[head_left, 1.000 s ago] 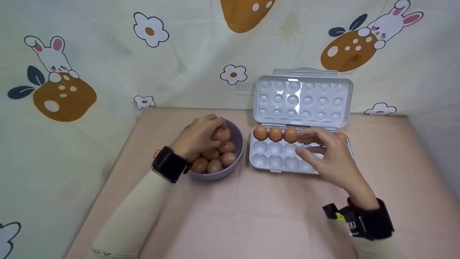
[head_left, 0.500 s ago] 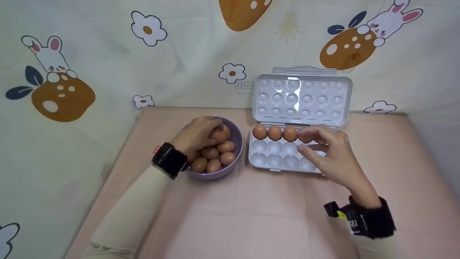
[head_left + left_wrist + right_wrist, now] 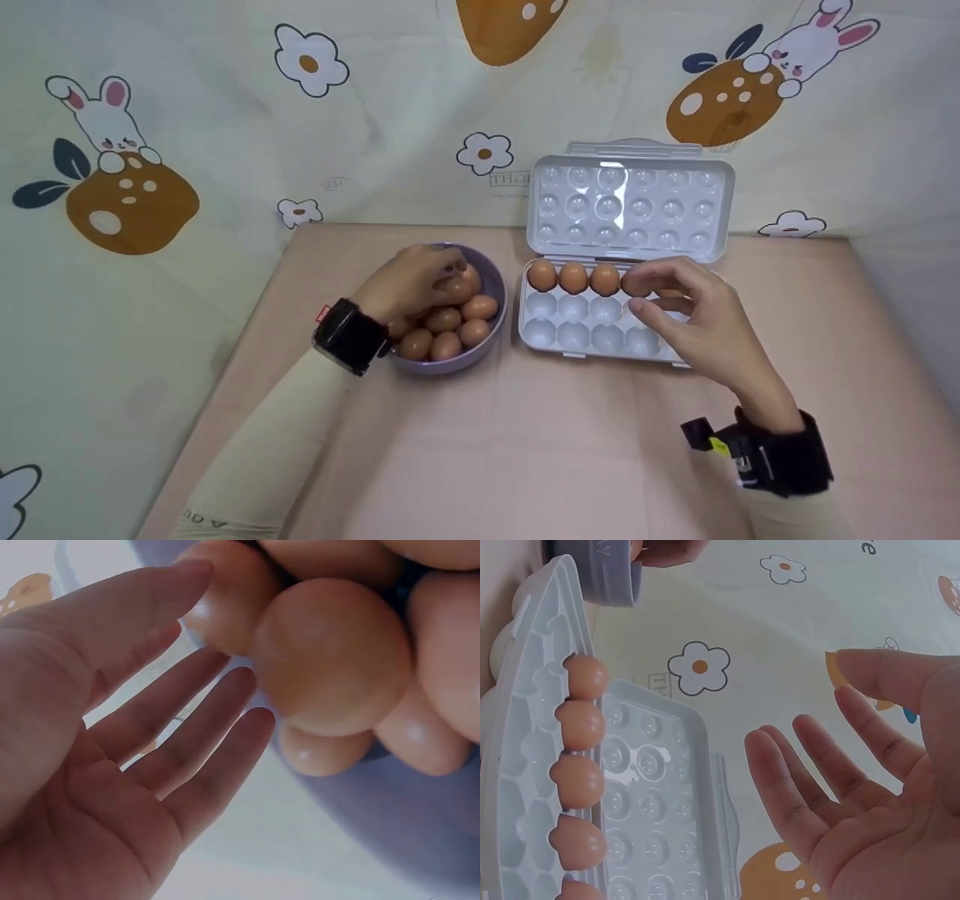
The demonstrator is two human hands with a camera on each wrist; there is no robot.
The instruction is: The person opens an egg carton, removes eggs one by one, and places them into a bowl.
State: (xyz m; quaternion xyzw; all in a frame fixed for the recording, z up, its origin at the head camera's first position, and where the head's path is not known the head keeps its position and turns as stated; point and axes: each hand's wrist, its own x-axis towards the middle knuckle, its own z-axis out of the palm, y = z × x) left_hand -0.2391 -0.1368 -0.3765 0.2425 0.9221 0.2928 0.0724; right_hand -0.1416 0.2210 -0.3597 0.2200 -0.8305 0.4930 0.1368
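Brown eggs (image 3: 450, 330) fill the round lilac bowl (image 3: 491, 279), where the left hand (image 3: 409, 281) rests on them, fingers loose. Over the white plastic egg tray (image 3: 592, 326), the right hand (image 3: 694, 322) hovers, fingers released, gripping nothing.

A pink-covered table (image 3: 525, 450) stands against a pale cloth backdrop (image 3: 375, 112) printed with rabbits, flowers and orange mushrooms.

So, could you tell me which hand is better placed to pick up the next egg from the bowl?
Probably the left hand: its open fingers already touch the eggs in the bowl, whereas the right hand hovers empty over the tray.
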